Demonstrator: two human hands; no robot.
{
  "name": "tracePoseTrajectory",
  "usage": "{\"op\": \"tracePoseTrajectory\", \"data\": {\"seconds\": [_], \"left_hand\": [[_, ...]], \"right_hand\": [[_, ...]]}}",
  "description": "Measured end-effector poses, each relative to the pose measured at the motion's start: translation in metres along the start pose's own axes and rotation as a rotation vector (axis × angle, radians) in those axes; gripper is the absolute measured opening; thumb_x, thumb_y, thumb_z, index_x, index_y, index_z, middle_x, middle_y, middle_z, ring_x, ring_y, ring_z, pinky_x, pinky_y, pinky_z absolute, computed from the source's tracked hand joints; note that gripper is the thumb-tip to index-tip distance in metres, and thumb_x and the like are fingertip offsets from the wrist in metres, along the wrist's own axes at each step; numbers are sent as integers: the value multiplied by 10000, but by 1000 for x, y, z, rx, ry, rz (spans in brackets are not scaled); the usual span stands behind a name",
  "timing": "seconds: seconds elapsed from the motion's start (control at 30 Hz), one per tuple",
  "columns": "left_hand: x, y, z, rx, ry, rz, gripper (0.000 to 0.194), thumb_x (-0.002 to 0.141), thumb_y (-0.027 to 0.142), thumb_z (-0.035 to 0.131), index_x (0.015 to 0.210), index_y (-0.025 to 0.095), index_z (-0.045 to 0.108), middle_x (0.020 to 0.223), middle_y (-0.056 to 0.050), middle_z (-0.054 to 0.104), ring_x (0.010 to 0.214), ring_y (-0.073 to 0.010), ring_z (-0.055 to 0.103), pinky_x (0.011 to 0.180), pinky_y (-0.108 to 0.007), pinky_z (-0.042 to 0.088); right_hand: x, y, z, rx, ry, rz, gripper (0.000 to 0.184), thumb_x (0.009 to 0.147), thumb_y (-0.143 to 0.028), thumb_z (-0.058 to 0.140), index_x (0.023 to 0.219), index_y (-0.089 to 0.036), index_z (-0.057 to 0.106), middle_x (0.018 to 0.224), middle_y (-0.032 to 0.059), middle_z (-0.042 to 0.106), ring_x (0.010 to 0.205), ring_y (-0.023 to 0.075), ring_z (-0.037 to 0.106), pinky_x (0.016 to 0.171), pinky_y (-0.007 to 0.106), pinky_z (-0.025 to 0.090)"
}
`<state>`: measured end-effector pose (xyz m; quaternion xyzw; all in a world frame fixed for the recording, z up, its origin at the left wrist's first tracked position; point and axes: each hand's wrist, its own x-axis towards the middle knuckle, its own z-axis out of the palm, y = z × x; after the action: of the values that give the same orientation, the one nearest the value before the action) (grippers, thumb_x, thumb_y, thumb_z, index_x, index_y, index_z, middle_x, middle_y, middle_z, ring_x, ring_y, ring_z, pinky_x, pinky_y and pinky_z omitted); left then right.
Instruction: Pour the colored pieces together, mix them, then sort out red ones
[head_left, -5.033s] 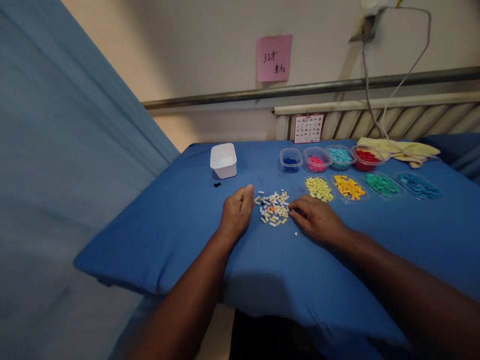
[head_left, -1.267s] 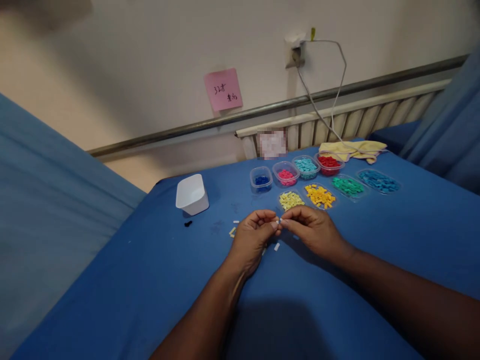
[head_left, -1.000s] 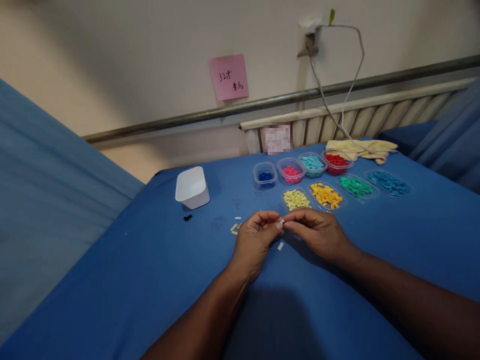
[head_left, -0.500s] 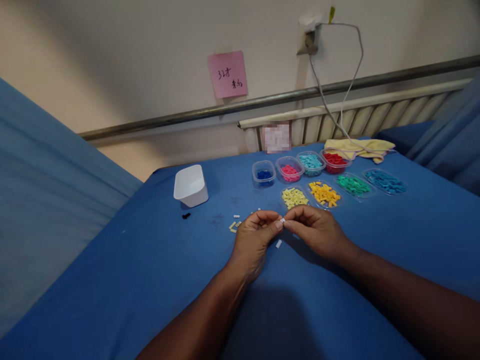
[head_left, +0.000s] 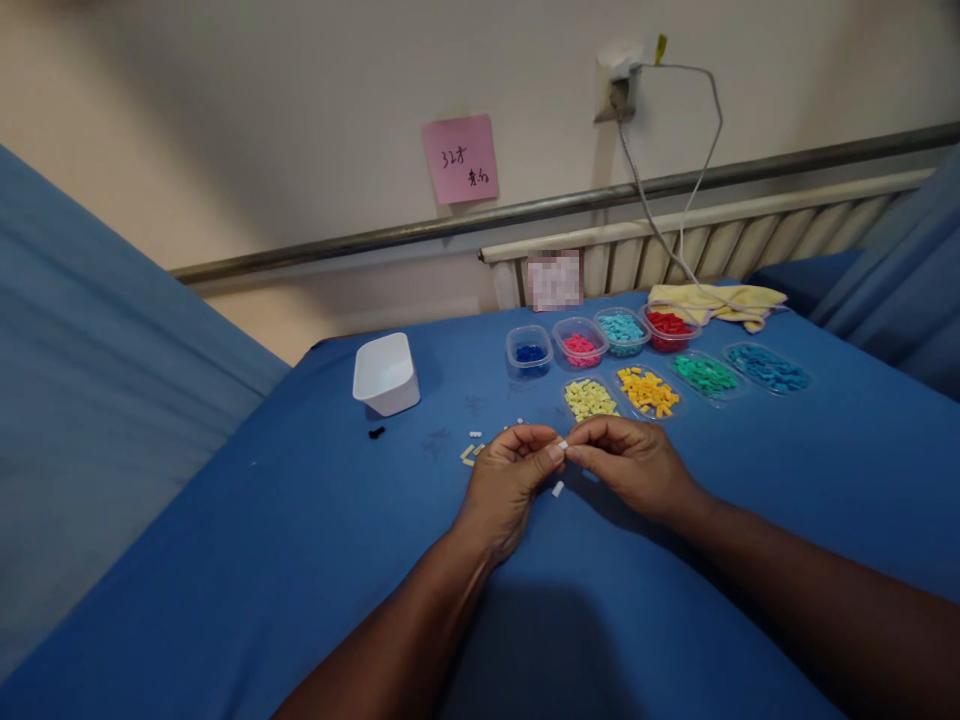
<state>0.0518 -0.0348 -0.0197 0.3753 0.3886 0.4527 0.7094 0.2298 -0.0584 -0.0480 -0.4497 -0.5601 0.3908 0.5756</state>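
Between the fingertips of both hands is a small white building brick (head_left: 563, 445), mostly covered by the thumbs and forefingers. My left hand (head_left: 516, 480) pinches it from the left, and my right hand (head_left: 630, 462) pinches it from the right. Just below the fingers another white brick (head_left: 557, 489) lies on the blue cloth. Left of my left hand are a small white studded brick (head_left: 475, 434) and several cream pieces (head_left: 467, 453), partly hidden by that hand.
A white plastic tub (head_left: 385, 375) stands at left, with a black piece (head_left: 376, 433) before it. Clear boxes hold coloured bricks, among them yellow (head_left: 591, 399), orange (head_left: 648, 391), red (head_left: 670, 329) and green (head_left: 705, 375). A yellow cloth (head_left: 716, 303) lies at the back, near a hanging cable (head_left: 646, 205).
Both hands keep their pinch on the white brick, which has shifted and turned only slightly. The whole view has tilted up a little.
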Motion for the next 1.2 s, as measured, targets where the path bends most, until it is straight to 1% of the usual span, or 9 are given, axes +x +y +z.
{"op": "tracePoseTrajectory", "data": {"seconds": [0.17, 0.33, 0.53, 0.67, 0.87, 0.93, 1.0, 1.1, 1.2], "left_hand": [[1, -1, -2, 83, -38, 40, 452, 603, 326, 1069, 935, 162, 809, 871, -32, 790, 745, -100, 698, 758, -212, 552], [2, 0, -3, 123, -45, 47, 445, 631, 358, 1055, 951, 169, 808, 803, -24, 774, 728, -108, 702, 750, -215, 552], [0, -1, -4, 159, -60, 66, 433, 710, 413, 1013, 1017, 176, 820, 829, -37, 779, 723, -115, 700, 759, -240, 564], [0, -4, -8, 181, -118, 95, 424, 748, 393, 990, 1084, 185, 836, 878, -48, 785, 760, -123, 697, 762, -250, 561], [0, -6, -9, 337, -163, 254, 281, 816, 353, 929, 1036, 198, 851, 907, -41, 756, 788, -128, 661, 738, -246, 519], [0, 3, -11, 402, -132, 285, 262, 842, 367, 897, 1030, 195, 839, 904, -44, 753, 783, -134, 653, 729, -249, 510], [4, 19, -18, 468, -36, 314, 279, 859, 391, 862, 1050, 194, 813, 842, -31, 732, 737, -139, 631, 703, -256, 501], [14, 49, -40, 664, 118, 419, 255, 878, 416, 805, 971, 183, 760, 816, -26, 708, 739, -157, 626, 708, -273, 493], [22, 73, -69, 1009, 97, 380, 241, 912, 414, 724, 920, 173, 736, 802, -37, 703, 725, -176, 618, 682, -292, 455]], "right_hand": [[-2, -1, -1, 89, 12, -20, 93, 882, -318, 839, 950, -259, 816, 854, -1, 807, 752, 159, 735, 696, 285, 593], [-4, -2, -3, -27, -34, -84, 79, 941, -312, 796, 983, -271, 849, 882, 9, 818, 804, 172, 745, 765, 315, 596], [-6, -1, -2, -7, -70, -39, 113, 972, -353, 782, 1000, -253, 826, 886, 9, 819, 781, 168, 741, 738, 306, 589], [-6, -4, -3, -12, -69, -28, 141, 982, -373, 764, 968, -246, 825, 865, 6, 811, 754, 157, 723, 717, 291, 579], [-7, -7, -5, -120, -70, 1, 189, 978, -400, 741, 921, -246, 834, 736, -7, 759, 669, 162, 693, 645, 289, 562], [-8, -6, -5, -136, -55, 6, 200, 982, -406, 720, 993, -249, 844, 741, -1, 764, 654, 170, 697, 626, 295, 564], [-9, -4, -5, -171, -42, -8, 228, 998, -407, 690, 1063, -250, 841, 775, 10, 780, 662, 179, 706, 631, 308, 571], [-11, -2, -5, -269, -81, -72, 226, 1027, -393, 659, 1082, -256, 830, 865, 28, 808, 745, 200, 740, 712, 339, 594], [-14, -1, -5, -373, -182, -166, 205, 1046, -352, 649, 1124, -263, 818, 996, 47, 825, 885, 217, 766, 828, 366, 601]]}}
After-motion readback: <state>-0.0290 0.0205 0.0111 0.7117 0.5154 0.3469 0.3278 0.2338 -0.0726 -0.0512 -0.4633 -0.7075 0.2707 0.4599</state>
